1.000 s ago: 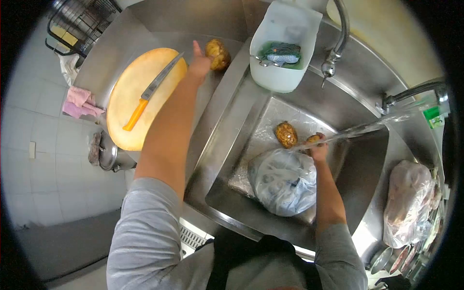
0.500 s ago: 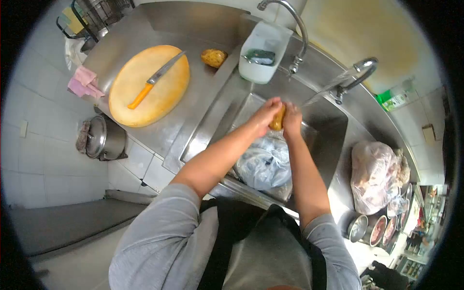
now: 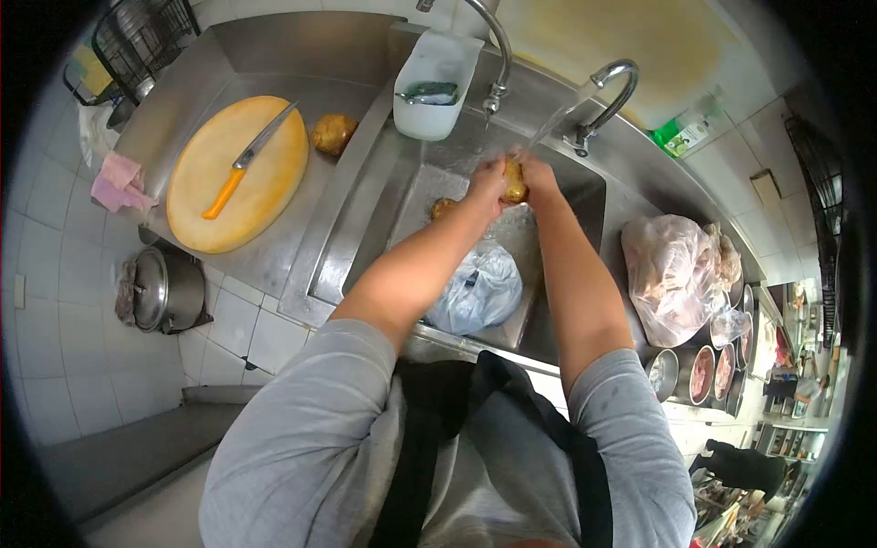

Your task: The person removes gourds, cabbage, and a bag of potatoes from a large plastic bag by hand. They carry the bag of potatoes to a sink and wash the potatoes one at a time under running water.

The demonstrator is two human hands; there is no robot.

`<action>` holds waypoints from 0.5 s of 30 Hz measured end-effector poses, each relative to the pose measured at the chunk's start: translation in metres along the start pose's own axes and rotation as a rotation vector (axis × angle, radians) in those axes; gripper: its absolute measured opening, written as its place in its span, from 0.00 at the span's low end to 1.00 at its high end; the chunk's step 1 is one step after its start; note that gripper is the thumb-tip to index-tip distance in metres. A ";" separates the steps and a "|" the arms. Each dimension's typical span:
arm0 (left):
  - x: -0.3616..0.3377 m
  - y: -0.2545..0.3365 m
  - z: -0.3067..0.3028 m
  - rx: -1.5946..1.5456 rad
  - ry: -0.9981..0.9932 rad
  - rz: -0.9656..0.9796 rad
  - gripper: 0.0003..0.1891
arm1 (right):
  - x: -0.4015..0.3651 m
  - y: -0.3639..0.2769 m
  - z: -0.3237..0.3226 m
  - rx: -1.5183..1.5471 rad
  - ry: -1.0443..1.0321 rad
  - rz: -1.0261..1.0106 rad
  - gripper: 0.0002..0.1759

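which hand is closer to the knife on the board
Left. Both hands grip the potato, far to the right of the knife. The left hand is on the knife's side and the right hand is beyond the potato.

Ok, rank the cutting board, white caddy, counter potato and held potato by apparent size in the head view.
1. cutting board
2. white caddy
3. counter potato and held potato: not ranked. They look about alike, and the held one is partly covered.

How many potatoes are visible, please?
3: one potato held by the left hand and right hand, one in the sink, one on the counter by the cutting board; the bag may hide more.
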State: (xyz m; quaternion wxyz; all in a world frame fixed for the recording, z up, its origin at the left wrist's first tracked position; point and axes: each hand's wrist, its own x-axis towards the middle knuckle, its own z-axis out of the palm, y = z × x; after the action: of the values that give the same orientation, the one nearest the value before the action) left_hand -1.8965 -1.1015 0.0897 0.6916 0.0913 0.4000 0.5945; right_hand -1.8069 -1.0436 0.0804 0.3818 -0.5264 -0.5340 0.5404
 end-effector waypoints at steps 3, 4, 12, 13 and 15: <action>0.046 0.001 -0.027 -0.130 0.154 0.072 0.15 | -0.014 0.023 0.033 0.450 0.205 -0.127 0.19; 0.044 0.010 -0.038 -0.017 0.222 0.153 0.14 | -0.032 0.015 0.049 0.766 0.190 -0.035 0.18; 0.027 -0.006 -0.053 0.894 0.361 0.610 0.24 | -0.043 -0.005 0.073 -0.293 0.309 -0.201 0.20; 0.025 -0.012 -0.050 0.983 0.370 0.722 0.30 | -0.042 -0.008 0.066 -0.461 0.270 -0.176 0.21; -0.028 0.017 -0.025 1.072 0.343 0.420 0.34 | -0.040 -0.012 0.062 -0.796 0.192 -0.134 0.25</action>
State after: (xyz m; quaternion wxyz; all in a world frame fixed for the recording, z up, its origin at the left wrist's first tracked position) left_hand -1.9250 -1.1308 0.0958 0.3423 0.4072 0.7233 0.4403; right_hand -1.8631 -1.0913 0.0909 0.2309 -0.6449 -0.6963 0.2140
